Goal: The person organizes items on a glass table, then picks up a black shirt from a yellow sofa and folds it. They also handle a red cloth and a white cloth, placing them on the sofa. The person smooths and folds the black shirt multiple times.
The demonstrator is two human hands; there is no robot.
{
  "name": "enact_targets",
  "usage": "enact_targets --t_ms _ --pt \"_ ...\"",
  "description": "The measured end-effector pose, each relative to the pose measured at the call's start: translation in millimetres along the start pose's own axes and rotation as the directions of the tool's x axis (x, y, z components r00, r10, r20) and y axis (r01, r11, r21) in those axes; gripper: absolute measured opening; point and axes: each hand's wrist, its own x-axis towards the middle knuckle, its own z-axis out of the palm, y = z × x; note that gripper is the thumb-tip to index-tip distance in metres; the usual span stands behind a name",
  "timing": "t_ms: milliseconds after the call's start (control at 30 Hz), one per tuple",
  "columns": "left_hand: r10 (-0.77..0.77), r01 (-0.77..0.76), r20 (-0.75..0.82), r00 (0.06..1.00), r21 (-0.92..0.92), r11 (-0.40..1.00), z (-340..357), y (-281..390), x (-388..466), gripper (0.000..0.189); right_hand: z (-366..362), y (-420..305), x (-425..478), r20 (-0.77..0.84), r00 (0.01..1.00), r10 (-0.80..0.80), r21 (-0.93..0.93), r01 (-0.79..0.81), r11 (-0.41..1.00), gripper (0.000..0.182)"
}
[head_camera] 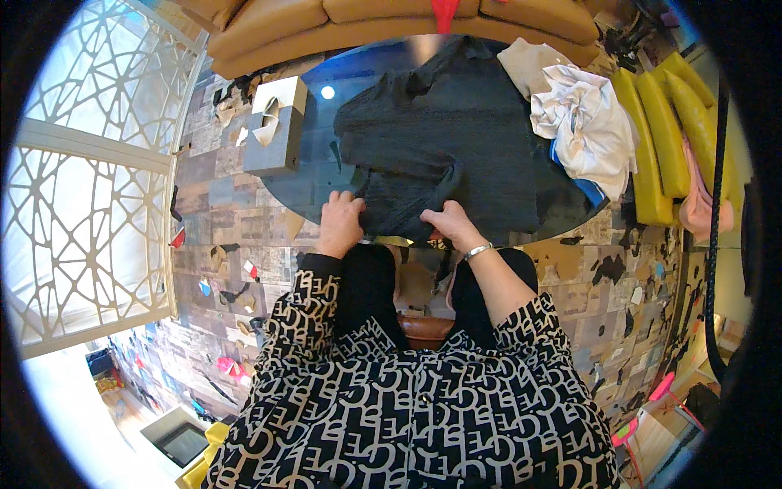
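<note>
A dark, crinkled garment (482, 140) lies spread over an oval glass table (317, 189), with its near edge at the table's front rim. My left hand (342, 220) grips the garment's near left corner. My right hand (451, 223), below a silver bracelet on the wrist, pinches a fold near the middle of the front edge. Between the two hands the cloth is bunched and raised in folds. The fingertips of both hands are partly hidden by the fabric.
A tissue box (275, 128) stands at the table's left. Crumpled white cloth (583, 128) and beige cloth (531, 64) lie at its right. A brown sofa (391, 24) stands behind, yellow cushions (660, 140) at right. Fabric scraps litter the patterned floor (214, 202).
</note>
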Motion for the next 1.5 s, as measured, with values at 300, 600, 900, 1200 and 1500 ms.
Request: enact_targets --t_ms 300,600,900,1200,1500 --pt "-0.18 0.113 -0.288 0.94 -0.233 0.966 34 25 9 0.039 -19 -8 6 -0.509 0.612 -0.605 -0.5 0.363 0.787 0.078" --pt "-0.525 0.48 -0.167 0.834 -0.248 0.841 35 -4 28 0.044 -29 5 34 -0.532 0.585 -0.612 -0.178 0.63 0.756 0.031" --pt "-0.609 0.511 -0.297 0.735 -0.347 0.786 46 -27 25 0.036 -44 -20 12 -0.493 0.867 0.074 0.683 0.333 0.65 0.029" --pt "-0.377 0.32 -0.594 0.711 -0.204 0.925 41 -35 46 0.037 -51 -19 6 -0.519 0.768 -0.375 -0.358 0.203 0.911 0.054" --pt "-0.075 0.123 -0.347 0.935 0.121 0.985 57 -36 65 0.068 -95 -9 18 -0.41 0.736 -0.539 -0.783 0.019 0.621 0.064"
